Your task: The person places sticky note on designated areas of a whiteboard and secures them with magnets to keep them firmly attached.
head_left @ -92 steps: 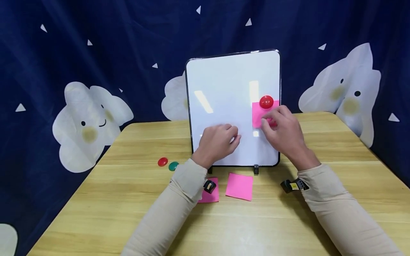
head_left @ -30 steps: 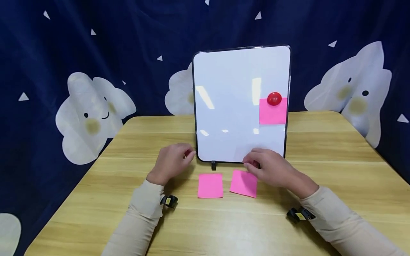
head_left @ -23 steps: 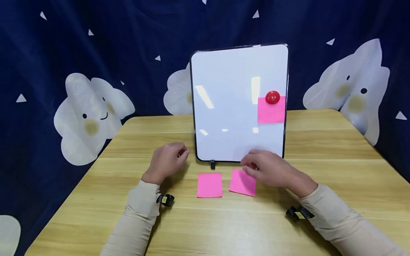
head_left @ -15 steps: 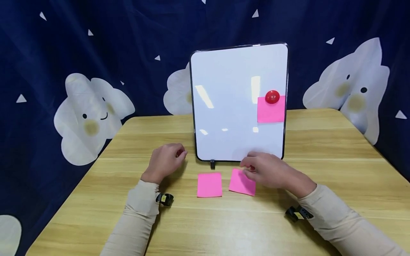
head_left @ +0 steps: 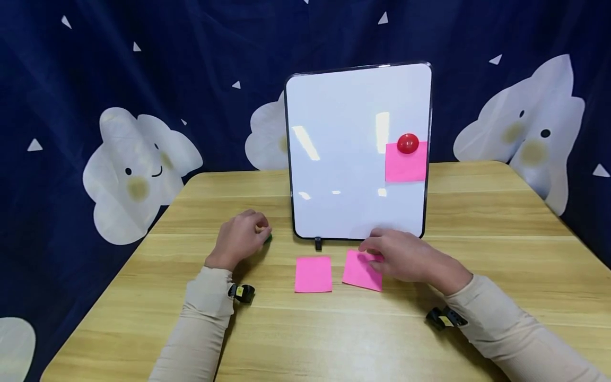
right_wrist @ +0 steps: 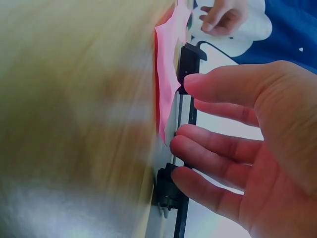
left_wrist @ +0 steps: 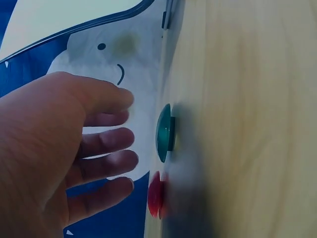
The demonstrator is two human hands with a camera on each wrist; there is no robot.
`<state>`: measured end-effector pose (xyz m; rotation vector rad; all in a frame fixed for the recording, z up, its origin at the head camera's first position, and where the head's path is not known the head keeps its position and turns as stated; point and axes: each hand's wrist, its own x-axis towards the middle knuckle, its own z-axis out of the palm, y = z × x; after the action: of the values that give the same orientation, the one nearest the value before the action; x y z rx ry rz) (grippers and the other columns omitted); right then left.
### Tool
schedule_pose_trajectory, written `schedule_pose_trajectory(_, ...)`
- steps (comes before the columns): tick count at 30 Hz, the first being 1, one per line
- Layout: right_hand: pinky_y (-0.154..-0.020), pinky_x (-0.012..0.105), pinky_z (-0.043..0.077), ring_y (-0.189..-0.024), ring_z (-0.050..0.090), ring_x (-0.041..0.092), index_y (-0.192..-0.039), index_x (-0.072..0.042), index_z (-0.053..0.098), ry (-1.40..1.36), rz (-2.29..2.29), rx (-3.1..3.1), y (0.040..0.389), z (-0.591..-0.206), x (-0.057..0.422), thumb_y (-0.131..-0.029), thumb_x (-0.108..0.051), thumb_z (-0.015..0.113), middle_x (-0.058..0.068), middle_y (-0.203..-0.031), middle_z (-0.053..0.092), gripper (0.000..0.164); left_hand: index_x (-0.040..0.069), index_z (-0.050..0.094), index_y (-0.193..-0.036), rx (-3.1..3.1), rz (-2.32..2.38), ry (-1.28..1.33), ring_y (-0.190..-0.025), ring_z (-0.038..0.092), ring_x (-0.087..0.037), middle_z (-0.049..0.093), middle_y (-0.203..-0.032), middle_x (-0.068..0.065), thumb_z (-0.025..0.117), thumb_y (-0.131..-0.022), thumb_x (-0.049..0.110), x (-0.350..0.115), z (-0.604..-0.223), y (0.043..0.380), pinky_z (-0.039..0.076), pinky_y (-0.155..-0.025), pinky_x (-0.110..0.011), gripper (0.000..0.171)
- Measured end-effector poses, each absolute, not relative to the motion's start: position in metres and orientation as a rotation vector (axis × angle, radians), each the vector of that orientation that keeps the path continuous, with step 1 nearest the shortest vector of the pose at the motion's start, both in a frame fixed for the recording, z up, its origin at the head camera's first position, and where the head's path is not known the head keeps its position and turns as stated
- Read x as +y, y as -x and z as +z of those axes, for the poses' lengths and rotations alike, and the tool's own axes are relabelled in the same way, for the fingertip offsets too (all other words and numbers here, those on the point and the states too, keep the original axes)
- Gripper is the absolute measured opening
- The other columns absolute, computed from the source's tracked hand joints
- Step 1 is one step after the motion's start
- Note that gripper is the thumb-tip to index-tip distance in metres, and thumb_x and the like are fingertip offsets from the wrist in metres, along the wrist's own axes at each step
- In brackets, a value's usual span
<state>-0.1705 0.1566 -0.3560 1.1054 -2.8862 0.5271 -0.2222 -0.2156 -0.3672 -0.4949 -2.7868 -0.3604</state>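
My left hand hovers left of the whiteboard, fingers loosely bent and holding nothing. In the left wrist view, a green round magnet sits on the table just off its fingertips, with a red magnet beside it. The head view shows only a sliver of the green one; the hand hides the red. My right hand is over the right-hand pink sticky note, thumb and fingers apart. In the right wrist view this note has a raised edge close to the fingertips, with nothing gripped.
Another pink sticky note lies flat on the wooden table. On the whiteboard's right side, a red magnet holds a third pink note. Black feet support the board. Behind hangs a dark blue curtain with clouds.
Both hands have left the board. The left went down and left to the loose magnets, drifting slightly further left lately; the right came down from the pinned note to the right-hand table note.
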Motion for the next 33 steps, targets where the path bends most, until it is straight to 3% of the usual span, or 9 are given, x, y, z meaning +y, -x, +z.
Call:
schedule_pose_trajectory(18, -0.067, 0.026, 0.047, -0.078, 0.050, 0.009, -0.112, -0.015, 0.076, -1.114, 0.517, -2.934, 0.1702, -0.3589, 0.1570, -0.083, -0.016, 0.083, -0.008, -0.084, 0.056, 0.030, 0.015, 0.077, -0.099, -2.880, -0.259, 0.488, -0.077, 0.063, -0.019, 0.065, -0.093, -0.002, 0.073, -0.090, 0.026, -0.2161, -0.3729, 0.2234, 0.054, -0.067, -0.042, 0.014)
schedule_pose_trajectory(33, -0.064, 0.025, 0.046, -0.077, 0.049, 0.010, -0.105, -0.017, 0.075, -1.161, 0.533, -2.920, 0.1681, -0.3605, 0.1543, -0.082, -0.014, 0.083, -0.007, -0.082, 0.054, 0.025, 0.015, 0.078, -0.101, -2.959, -0.303, 0.509, -0.085, 0.064, -0.020, 0.066, -0.096, -0.001, 0.074, -0.089, 0.028, -0.2189, -0.3702, 0.2208, 0.054, -0.076, -0.046, 0.018)
